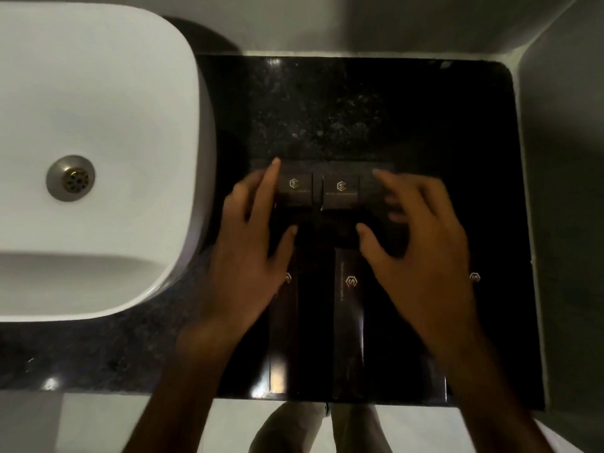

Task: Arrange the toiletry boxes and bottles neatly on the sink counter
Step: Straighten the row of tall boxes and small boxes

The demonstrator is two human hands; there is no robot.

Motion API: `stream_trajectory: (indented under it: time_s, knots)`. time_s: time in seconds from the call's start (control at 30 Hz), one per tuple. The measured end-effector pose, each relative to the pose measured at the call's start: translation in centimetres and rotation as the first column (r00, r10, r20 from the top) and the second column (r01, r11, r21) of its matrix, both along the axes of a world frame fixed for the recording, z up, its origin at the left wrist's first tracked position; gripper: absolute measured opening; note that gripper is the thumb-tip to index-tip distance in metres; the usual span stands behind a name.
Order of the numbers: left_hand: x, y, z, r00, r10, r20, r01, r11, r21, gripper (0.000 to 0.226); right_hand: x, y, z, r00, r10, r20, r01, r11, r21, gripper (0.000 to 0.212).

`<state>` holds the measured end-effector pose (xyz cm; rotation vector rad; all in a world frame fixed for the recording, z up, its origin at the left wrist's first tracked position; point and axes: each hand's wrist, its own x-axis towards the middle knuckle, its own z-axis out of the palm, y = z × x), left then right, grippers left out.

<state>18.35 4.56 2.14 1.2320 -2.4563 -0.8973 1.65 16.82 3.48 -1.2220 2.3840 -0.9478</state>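
From the head camera, two small dark boxes sat side by side at the centre of the frame on the black counter [327,109]. The left small box [295,188] and the right small box [341,191] each bore a gold hexagon logo; the line of print beneath was too blurred to read. The left hand [248,253] lay open, fingertips touching the left box. The right hand [421,253] hovered spread by the right one, touch uncertain. Below, a long dark box [349,322] carried another gold emblem. The white basin [98,158] filled the upper left.
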Motion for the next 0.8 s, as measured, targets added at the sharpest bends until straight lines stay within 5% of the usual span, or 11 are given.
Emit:
stream_trajectory:
  time_s: [0.13, 0.33, 0.8]
  knots:
    - [5.8, 6.4, 0.8, 0.998, 0.037, 0.044, -0.039, 0.997, 0.061, 0.062, 6.0, 6.7, 0.9, 0.994, -0.068, 0.085, 0.058, 0.993, 0.107, 0.051]
    - [9.3, 9.1, 0.4, 0.96, -0.116, 0.255, 0.064, 0.977, 0.203, 0.071, 8.8, 10.0, -0.9, 0.978, 0.014, 0.207, -0.092, 0.924, 0.372, 0.072]
    - [9.1, 9.1, -0.4, 0.935, -0.16, 0.316, 0.125, 0.984, 0.128, 0.08, 8.7, 10.8, -2.7, 0.979, 0.06, 0.194, -0.126, 0.928, 0.351, 0.075]
